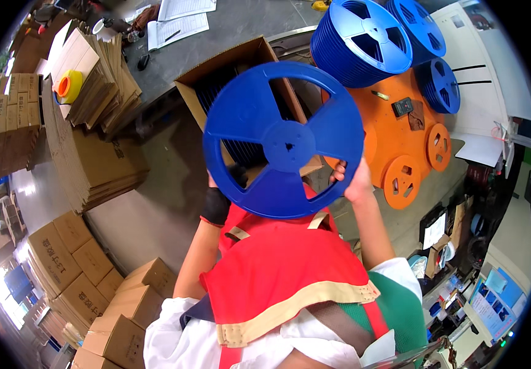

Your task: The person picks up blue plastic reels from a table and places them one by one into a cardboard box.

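Observation:
A large blue plastic reel (288,146) with three wide cut-outs is up in front of me, flat face toward me. My left hand (217,204), in a dark glove, grips its lower left rim; most of those fingers are behind the reel. On the right rim, my bare right hand (357,180) is closed, its fingertips curling through a cut-out. Behind the reel stands an open cardboard box (193,101) with dark blue reels packed inside, partly hidden.
An orange table (400,138) on the right bears stacks of blue reels (364,43) and a small dark meter (402,107). Two orange discs (402,182) are at its near edge. Flattened cartons (102,163) and closed boxes (87,258) stand left. Papers (177,31) lie on a grey bench (234,27).

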Demonstrator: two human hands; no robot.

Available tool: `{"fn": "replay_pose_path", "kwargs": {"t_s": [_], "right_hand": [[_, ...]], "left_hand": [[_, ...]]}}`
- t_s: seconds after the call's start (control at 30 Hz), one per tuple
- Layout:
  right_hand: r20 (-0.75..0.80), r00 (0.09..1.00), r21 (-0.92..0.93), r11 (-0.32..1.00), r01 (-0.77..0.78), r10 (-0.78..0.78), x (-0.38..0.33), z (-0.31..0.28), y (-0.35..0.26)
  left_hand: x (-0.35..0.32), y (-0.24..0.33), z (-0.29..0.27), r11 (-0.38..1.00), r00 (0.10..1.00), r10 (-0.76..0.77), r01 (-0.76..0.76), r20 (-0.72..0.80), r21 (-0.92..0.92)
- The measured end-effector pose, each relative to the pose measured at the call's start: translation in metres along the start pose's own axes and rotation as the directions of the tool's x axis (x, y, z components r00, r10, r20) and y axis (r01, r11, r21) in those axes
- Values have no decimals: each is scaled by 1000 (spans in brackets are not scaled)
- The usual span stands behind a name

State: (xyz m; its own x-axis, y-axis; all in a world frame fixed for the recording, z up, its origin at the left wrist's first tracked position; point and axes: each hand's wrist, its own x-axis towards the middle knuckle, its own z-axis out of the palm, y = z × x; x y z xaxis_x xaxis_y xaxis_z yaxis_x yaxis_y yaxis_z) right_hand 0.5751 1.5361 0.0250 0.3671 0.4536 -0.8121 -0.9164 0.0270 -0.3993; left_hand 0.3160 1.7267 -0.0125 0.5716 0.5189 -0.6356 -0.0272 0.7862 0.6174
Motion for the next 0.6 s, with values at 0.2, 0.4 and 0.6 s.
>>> {"fn": "replay_pose_path", "kwargs": {"t_s": [0.2, 0.4, 0.6], "right_hand": [[139, 984, -62, 993, -99, 107, 34, 34, -33], [262, 941, -163, 971, -177, 216, 56, 50, -69], [225, 965, -541, 806, 240, -136, 99, 44, -101]], "left_hand": [[8, 38, 40, 877, 981, 131, -47, 143, -479], [-5, 48, 78, 928, 949, 138, -224, -285, -297], [2, 33, 84, 922, 925, 211, -296, -317, -251]]}}
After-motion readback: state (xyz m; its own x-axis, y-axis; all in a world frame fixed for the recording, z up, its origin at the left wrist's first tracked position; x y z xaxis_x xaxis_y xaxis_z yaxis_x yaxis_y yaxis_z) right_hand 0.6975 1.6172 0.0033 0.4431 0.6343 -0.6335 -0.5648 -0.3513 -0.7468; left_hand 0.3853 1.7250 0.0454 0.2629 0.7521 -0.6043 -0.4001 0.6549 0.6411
